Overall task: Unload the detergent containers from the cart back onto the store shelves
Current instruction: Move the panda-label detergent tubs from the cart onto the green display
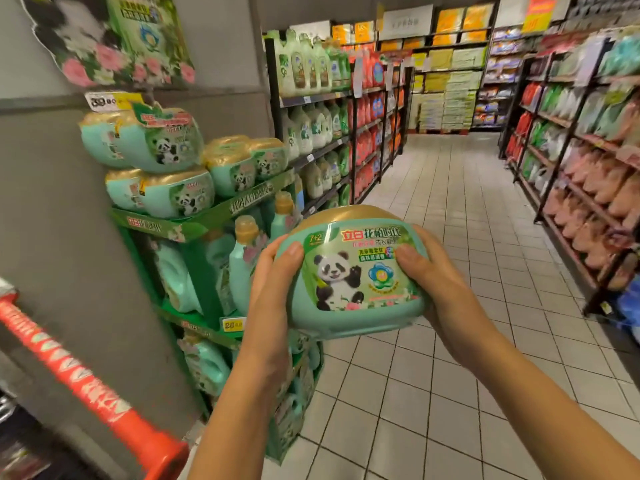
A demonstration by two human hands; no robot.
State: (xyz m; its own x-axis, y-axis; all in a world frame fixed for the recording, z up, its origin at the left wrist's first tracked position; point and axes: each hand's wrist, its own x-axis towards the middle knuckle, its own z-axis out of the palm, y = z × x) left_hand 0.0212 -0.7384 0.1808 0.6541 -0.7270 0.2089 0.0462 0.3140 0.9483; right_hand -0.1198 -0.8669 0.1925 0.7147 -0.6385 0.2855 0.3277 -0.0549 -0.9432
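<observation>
Cart handle (pixel 104 403) far left, green display shelf (pixel 180 225) next with matching tubs. Left hand (pixel 273 289) and right hand (pixel 433 278) both grip detergent tub (pixel 353 271) mid-air. Keep it level, panda label outward, seat it beside stacked tubs.

Grey pillar (pixel 52 209), panda-and-flower poster (pixel 104 39) up high, pale tiled floor (pixel 450 375), yellow price tag (pixel 232 324)
</observation>
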